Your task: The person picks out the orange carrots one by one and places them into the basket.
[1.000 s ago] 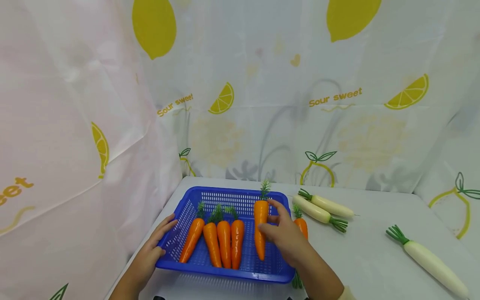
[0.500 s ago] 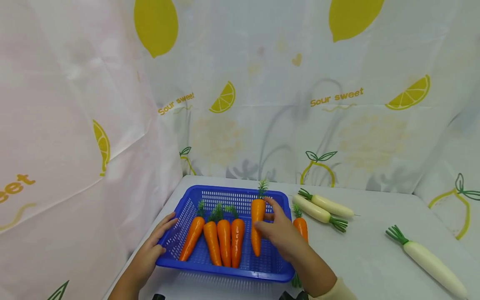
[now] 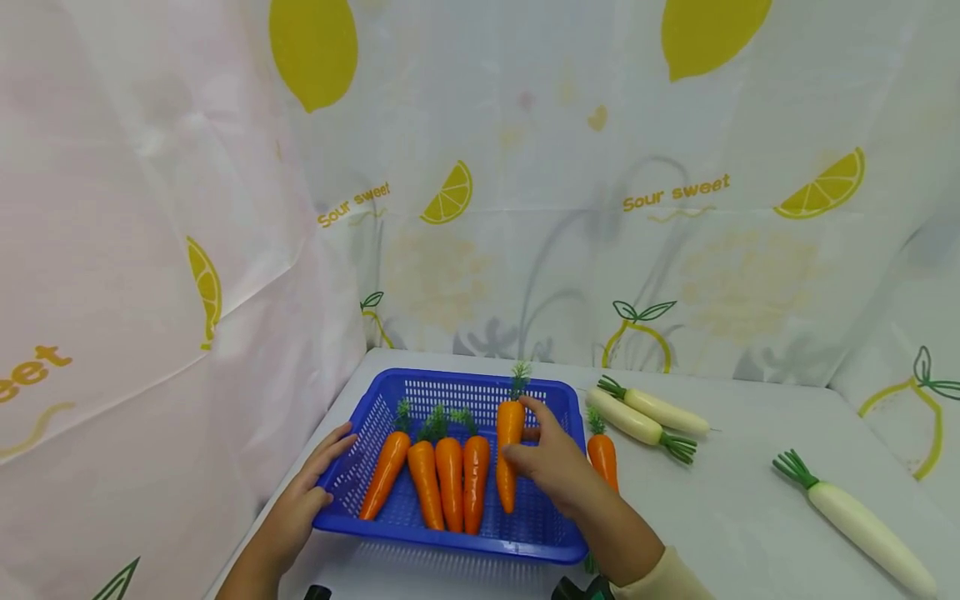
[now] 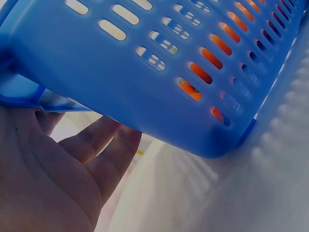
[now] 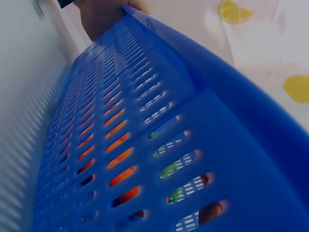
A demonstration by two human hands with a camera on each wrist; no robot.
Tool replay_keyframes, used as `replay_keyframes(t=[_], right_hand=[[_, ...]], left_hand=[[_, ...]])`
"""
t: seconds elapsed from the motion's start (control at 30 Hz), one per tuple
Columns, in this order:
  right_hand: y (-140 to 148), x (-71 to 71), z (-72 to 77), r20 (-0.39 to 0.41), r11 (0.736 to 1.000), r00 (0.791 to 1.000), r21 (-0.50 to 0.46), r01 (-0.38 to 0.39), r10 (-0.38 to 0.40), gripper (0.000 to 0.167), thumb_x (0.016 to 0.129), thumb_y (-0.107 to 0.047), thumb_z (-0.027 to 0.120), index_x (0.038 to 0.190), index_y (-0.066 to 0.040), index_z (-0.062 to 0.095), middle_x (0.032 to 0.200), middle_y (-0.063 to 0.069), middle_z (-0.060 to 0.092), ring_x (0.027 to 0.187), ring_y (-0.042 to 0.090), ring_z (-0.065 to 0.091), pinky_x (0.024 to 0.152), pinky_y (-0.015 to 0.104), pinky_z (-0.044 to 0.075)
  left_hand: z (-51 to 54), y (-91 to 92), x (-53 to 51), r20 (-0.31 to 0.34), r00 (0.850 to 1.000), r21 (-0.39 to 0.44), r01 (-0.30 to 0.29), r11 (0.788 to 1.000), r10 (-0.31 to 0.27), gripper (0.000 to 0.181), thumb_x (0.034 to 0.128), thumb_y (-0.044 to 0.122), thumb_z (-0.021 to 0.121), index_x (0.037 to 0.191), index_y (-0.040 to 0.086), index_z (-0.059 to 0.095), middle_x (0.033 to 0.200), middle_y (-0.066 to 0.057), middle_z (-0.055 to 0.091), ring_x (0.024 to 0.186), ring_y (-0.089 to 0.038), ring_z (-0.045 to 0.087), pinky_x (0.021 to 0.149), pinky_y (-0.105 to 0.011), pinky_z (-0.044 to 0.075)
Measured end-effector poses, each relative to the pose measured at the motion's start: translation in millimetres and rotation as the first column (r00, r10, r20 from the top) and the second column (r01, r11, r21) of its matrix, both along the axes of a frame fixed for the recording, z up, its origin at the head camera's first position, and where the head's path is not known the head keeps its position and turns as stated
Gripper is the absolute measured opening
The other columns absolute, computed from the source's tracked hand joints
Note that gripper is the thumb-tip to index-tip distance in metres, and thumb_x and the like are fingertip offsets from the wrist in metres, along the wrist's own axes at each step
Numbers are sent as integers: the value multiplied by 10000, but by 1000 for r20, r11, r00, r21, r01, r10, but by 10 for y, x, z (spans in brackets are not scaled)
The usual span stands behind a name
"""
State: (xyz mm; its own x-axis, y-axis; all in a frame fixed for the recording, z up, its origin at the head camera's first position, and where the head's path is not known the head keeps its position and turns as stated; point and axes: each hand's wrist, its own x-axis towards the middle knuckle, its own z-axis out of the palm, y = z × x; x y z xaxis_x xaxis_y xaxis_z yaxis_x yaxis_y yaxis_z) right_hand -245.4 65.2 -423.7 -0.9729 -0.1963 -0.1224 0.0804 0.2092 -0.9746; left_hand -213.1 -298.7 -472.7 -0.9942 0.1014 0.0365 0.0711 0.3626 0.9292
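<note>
In the head view, my right hand (image 3: 551, 454) pinches an orange carrot (image 3: 510, 450) between thumb and fingers. The carrot hangs tip down over the right part of a blue plastic basket (image 3: 420, 542), green leaves at its top. Several other carrots (image 3: 450, 483) lie side by side in the basket's left and middle, leaves toward the back. My left hand (image 3: 303, 492) holds the basket's left rim, fingers hooked over it; in the left wrist view the rim hides the fingertips of that hand (image 4: 53, 174). The right wrist view shows mainly the basket's slotted wall (image 5: 120, 125).
Another carrot (image 3: 602, 457) lies right of the basket, partly behind my right forearm. Beyond it are two white radishes (image 3: 626, 418), and a third radish (image 3: 862, 529) lies far right. Green leaves (image 3: 590, 563) show under my forearm. A lemon-print sheet (image 3: 525, 250) hangs behind the white table (image 3: 720, 500).
My right hand has moved a little left with the carrot, toward the carrots in the basket. More of the carrot outside the basket shows. My left hand has stayed on the rim.
</note>
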Motion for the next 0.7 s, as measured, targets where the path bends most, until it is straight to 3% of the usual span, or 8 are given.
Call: replay_keyframes(t=[0.4,0.7], right_hand=[[-19,28,37,0,996,1000,91,22,-22,877,881,-167,728,1637,-221,287,1467,247,489,1058,290,660,915,485,572],[-38,28,18,14,1000,1000,-30,6,-6,787,964,-190,669,1634,-123,261,1431,315,467,1109,351,671,874,469,630]], left_hand=[[-6,0,-2,19,1000,8,-6,1000,6,852,757,-82,476,1584,118,439,1769,-42,112,1611,-468,-27,1126,-828,121],[-9,-3,-5,21,1000,2,-8,1000,8,861,753,-73,492,1586,138,440,1770,-34,105,1607,-481,-20,1115,-809,184]])
